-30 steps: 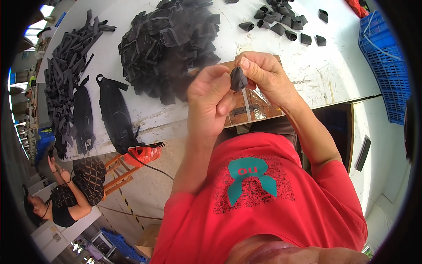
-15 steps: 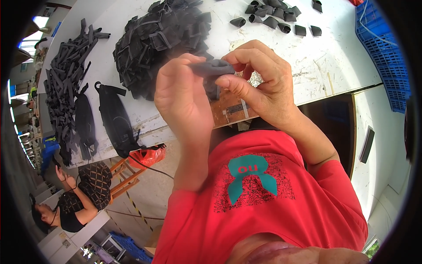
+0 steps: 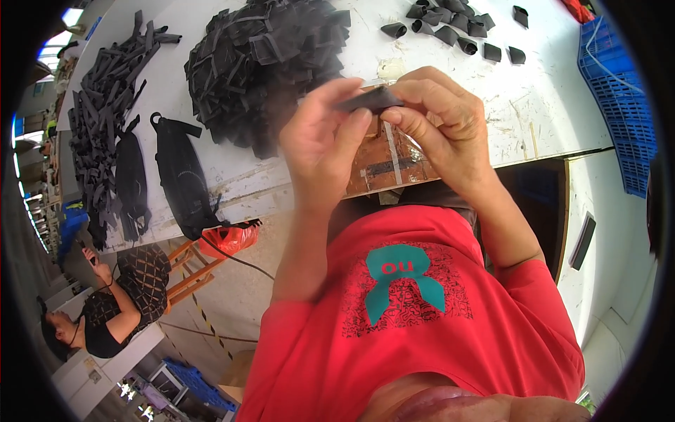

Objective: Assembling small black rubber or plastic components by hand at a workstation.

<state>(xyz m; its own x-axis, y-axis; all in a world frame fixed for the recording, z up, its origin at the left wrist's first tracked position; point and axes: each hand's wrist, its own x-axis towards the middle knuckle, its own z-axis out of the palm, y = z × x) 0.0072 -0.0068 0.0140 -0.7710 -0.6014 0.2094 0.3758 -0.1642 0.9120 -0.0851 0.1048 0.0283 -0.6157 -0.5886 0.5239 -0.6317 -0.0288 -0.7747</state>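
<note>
Between both hands, above the near edge of the white table [image 3: 555, 105], is a small black fabric piece [image 3: 373, 100], folded into a flattened sleeve. My left hand [image 3: 318, 144] pinches its left end between thumb and fingers; the fingertips are slightly blurred. At the other end, my right hand [image 3: 450, 133] grips it with thumb and forefinger. Behind my left hand rises a big heap of flat black fabric pieces [image 3: 260, 70]. Several short black fabric tubes [image 3: 459, 22] lie at the far right. Below the hands sits a brown board [image 3: 376, 165] with tape on it.
Long black strips [image 3: 105, 119] are heaped at the left, beside two black pouches [image 3: 179, 172]. A blue crate [image 3: 612, 91] stands at the right edge. Past the table's left front are a red plastic bag [image 3: 233, 241], a wooden stool [image 3: 188, 281] and another person [image 3: 116, 316].
Both hands have shifted slightly right with the black fabric piece. My left thumb now presses on the piece's near side, and the piece looks flatter. The view has shifted a little.
</note>
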